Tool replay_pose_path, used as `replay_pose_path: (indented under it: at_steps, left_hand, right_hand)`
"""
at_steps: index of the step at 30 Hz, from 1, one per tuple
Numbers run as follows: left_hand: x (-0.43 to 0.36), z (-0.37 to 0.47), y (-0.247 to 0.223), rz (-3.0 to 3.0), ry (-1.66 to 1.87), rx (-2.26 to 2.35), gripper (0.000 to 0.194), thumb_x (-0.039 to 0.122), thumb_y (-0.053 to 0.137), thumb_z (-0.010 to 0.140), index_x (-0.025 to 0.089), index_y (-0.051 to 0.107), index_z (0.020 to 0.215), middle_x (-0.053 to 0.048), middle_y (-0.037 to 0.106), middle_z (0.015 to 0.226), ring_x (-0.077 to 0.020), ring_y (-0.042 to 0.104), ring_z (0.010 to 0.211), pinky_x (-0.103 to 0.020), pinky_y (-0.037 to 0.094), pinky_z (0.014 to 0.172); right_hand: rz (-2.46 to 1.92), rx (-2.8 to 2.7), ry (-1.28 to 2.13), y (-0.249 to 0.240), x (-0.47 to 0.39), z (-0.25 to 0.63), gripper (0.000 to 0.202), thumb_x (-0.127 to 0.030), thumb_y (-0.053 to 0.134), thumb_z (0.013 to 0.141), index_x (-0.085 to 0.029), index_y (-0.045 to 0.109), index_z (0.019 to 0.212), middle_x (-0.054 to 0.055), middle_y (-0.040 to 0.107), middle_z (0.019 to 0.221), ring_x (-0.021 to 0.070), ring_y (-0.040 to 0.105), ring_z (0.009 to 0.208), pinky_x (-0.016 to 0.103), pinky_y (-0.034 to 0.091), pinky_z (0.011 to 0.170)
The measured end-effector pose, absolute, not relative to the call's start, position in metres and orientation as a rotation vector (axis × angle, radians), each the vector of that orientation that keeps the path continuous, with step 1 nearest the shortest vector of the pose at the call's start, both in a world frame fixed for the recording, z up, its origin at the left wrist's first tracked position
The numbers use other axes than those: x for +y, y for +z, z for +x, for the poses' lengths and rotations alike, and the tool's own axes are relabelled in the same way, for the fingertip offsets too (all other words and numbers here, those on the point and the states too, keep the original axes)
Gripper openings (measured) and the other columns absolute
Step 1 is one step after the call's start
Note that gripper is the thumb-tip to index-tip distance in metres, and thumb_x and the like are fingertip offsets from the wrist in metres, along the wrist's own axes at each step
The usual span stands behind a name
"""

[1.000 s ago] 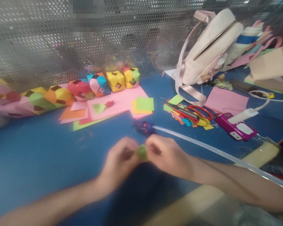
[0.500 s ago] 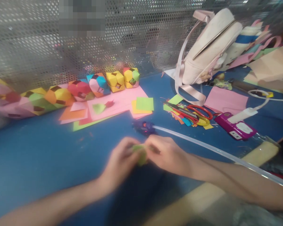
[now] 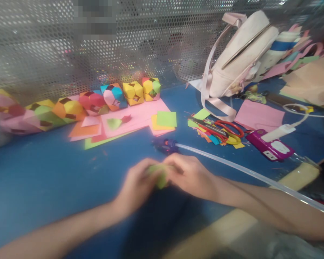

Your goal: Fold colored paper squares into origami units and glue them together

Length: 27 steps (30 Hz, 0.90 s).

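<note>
A small piece of green paper [image 3: 161,177] is pinched between my two hands above the blue tabletop [image 3: 70,180]. My left hand [image 3: 139,183] is closed on its left side. From the right, my right hand [image 3: 187,174] grips the other side, thumb and fingers together. Motion blur hides the paper's exact folds. Just beyond my hands lies a dark purple object [image 3: 164,144] with a clear stick running off to the right. A green square [image 3: 166,118] of paper rests on yellow and pink sheets farther back.
Several folded paper balls [image 3: 70,109] line the mesh wall [image 3: 151,46]. Pink sheets [image 3: 140,115] lie before them. To the right are red-handled scissors [image 3: 228,127] on paper scraps, a purple device [image 3: 271,144] with a white cable, and a pale backpack [image 3: 240,54].
My hands have shifted slightly around the green paper, and a little more of it shows at the top. Everything on the table stays in place.
</note>
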<state>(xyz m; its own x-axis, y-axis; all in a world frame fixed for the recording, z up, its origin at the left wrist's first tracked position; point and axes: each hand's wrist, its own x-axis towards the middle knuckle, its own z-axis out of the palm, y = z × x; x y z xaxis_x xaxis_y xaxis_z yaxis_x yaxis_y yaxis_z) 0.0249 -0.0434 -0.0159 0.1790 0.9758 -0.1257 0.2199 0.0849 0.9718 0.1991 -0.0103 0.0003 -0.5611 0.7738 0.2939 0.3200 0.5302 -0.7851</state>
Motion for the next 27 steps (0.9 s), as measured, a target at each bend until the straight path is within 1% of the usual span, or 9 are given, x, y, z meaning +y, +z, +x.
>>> replay_pose_path:
  at_steps: [3, 7, 9, 11, 15, 18, 20, 22, 27]
  left_hand:
    - [-0.043, 0.026, -0.015, 1.371, 0.862, 1.269, 0.017, 0.031, 0.055, 0.084, 0.015, 0.059, 0.084, -0.004, 0.068, 0.067, -0.0153, 0.062, 0.060, -0.025, 0.048, 0.057]
    - [-0.035, 0.024, -0.016, 1.258, 0.933, 1.341, 0.016, 0.031, 0.058, 0.081, 0.016, 0.059, 0.086, -0.003, 0.067, 0.066, -0.0154, 0.063, 0.059, -0.026, 0.049, 0.057]
    - [-0.029, 0.022, -0.017, 1.182, 1.002, 1.374, 0.018, 0.031, 0.061, 0.078, 0.016, 0.059, 0.085, -0.002, 0.067, 0.066, -0.0156, 0.063, 0.058, -0.027, 0.050, 0.057]
    - [-0.023, 0.020, -0.018, 1.123, 1.059, 1.351, 0.020, 0.033, 0.063, 0.076, 0.016, 0.058, 0.086, -0.002, 0.068, 0.068, -0.0161, 0.064, 0.059, -0.028, 0.051, 0.060]
    - [-0.017, 0.017, -0.022, 1.068, 1.116, 1.304, 0.022, 0.033, 0.062, 0.077, 0.016, 0.057, 0.090, -0.002, 0.068, 0.069, -0.0164, 0.064, 0.059, -0.030, 0.052, 0.061]
    - [-0.017, 0.017, -0.025, 1.071, 1.119, 1.302, 0.021, 0.032, 0.062, 0.077, 0.016, 0.056, 0.090, -0.002, 0.068, 0.070, -0.0164, 0.064, 0.058, -0.031, 0.053, 0.061]
    - [-0.017, 0.017, -0.026, 1.079, 1.118, 1.303, 0.020, 0.031, 0.062, 0.077, 0.016, 0.056, 0.090, -0.002, 0.068, 0.071, -0.0163, 0.064, 0.059, -0.031, 0.053, 0.062]
    - [-0.016, 0.017, -0.027, 1.085, 1.119, 1.310, 0.019, 0.029, 0.061, 0.077, 0.016, 0.057, 0.089, -0.002, 0.067, 0.072, -0.0160, 0.064, 0.059, -0.031, 0.053, 0.062]
    - [-0.016, 0.017, -0.029, 1.081, 1.111, 1.311, 0.017, 0.028, 0.061, 0.077, 0.017, 0.057, 0.089, -0.001, 0.067, 0.071, -0.0154, 0.064, 0.058, -0.031, 0.053, 0.061]
  right_hand:
    - [-0.864, -2.113, 0.952, 0.000, -0.011, 0.198, 0.010, -0.014, 0.045, 0.085, -0.018, 0.052, 0.080, -0.001, 0.064, 0.065, 0.0093, 0.061, 0.058, 0.018, 0.046, 0.056]
    - [-0.880, -2.180, 0.944, 0.007, -0.010, 0.204, 0.010, -0.016, 0.046, 0.085, -0.015, 0.051, 0.094, 0.001, 0.065, 0.072, 0.0094, 0.060, 0.059, 0.018, 0.044, 0.055]
    - [-0.942, -2.308, 0.806, 0.015, -0.009, 0.212, 0.008, -0.017, 0.047, 0.085, -0.015, 0.053, 0.090, 0.001, 0.063, 0.069, 0.0107, 0.058, 0.058, 0.020, 0.041, 0.054]
    - [-1.069, -2.474, 0.634, 0.025, -0.010, 0.221, 0.011, -0.019, 0.047, 0.085, -0.017, 0.055, 0.079, 0.001, 0.060, 0.064, 0.0123, 0.056, 0.057, 0.022, 0.038, 0.053]
    - [-1.405, -2.796, 0.273, 0.038, -0.006, 0.232, 0.024, -0.032, 0.051, 0.086, -0.016, 0.058, 0.069, 0.006, 0.061, 0.060, 0.0179, 0.057, 0.052, 0.027, 0.034, 0.051]
    - [-1.557, -2.834, 0.169, 0.035, 0.002, 0.229, 0.034, -0.045, 0.052, 0.084, -0.013, 0.062, 0.079, 0.012, 0.065, 0.070, 0.0249, 0.062, 0.060, 0.030, 0.037, 0.053]
    - [-1.576, -2.747, 0.200, 0.028, 0.009, 0.223, 0.040, -0.051, 0.053, 0.081, -0.013, 0.062, 0.091, 0.013, 0.067, 0.084, 0.0284, 0.064, 0.072, 0.031, 0.041, 0.057]
    - [-1.542, -2.604, 0.304, 0.019, 0.015, 0.217, 0.040, -0.051, 0.055, 0.078, -0.016, 0.061, 0.098, 0.011, 0.066, 0.095, 0.0283, 0.064, 0.084, 0.031, 0.044, 0.064]
    - [-1.427, -2.274, 0.690, -0.004, 0.024, 0.204, 0.027, -0.031, 0.052, 0.082, -0.020, 0.059, 0.106, 0.005, 0.066, 0.102, 0.0219, 0.062, 0.094, 0.028, 0.045, 0.076]
